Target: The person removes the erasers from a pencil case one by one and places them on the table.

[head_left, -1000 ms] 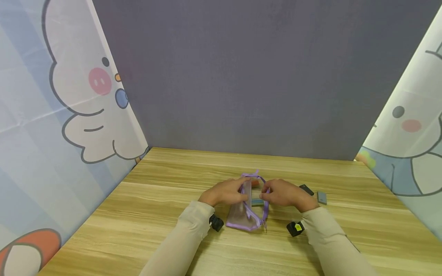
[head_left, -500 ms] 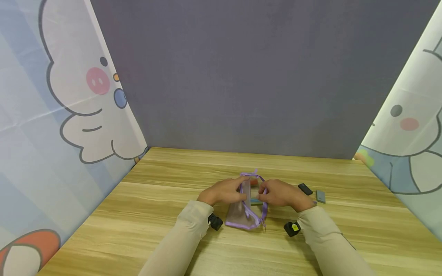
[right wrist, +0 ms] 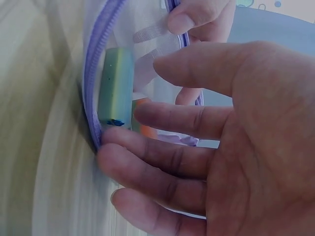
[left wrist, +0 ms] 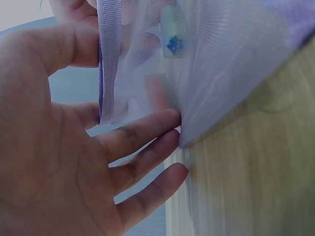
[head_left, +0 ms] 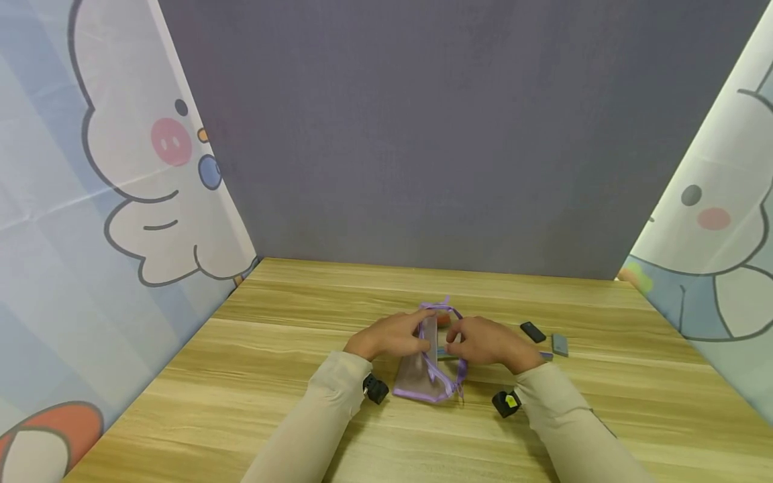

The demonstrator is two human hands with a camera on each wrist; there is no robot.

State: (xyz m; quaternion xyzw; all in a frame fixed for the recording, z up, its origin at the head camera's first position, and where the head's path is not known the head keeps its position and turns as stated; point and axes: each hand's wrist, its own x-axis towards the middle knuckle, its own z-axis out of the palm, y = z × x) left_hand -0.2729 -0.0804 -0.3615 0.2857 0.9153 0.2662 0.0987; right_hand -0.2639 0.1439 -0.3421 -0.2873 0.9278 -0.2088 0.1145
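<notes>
A mesh zip pouch [head_left: 417, 382] with purple trim lies unzipped on the table, its mouth spread. My left hand [head_left: 395, 335] holds the left edge of the mouth, thumb and fingers on either side of the zip tape [left wrist: 109, 59]. Over the opening is my right hand [head_left: 486, 342], fingers loosely bent and thumb apart, nothing between them. Its fingertips [right wrist: 110, 157] lie at the lower zip edge. Inside the pouch sits a green and yellow striped bar [right wrist: 115, 86] with a dark blue mark on its end. Beside it is an orange-red block [right wrist: 147, 129], partly behind my right fingers.
Right of the pouch lie a small black block [head_left: 533, 332] and a grey block [head_left: 559, 345]. A bluish-purple bar [head_left: 546, 355] shows partly behind the right wrist. A dark grey panel [head_left: 423, 134] stands behind the wooden table [head_left: 241, 376], with printed cloths at both sides.
My right hand has shifted slightly left over the pouch's mouth, and more of the bluish-purple bar shows behind the wrist. The left hand keeps its hold on the pouch edge.
</notes>
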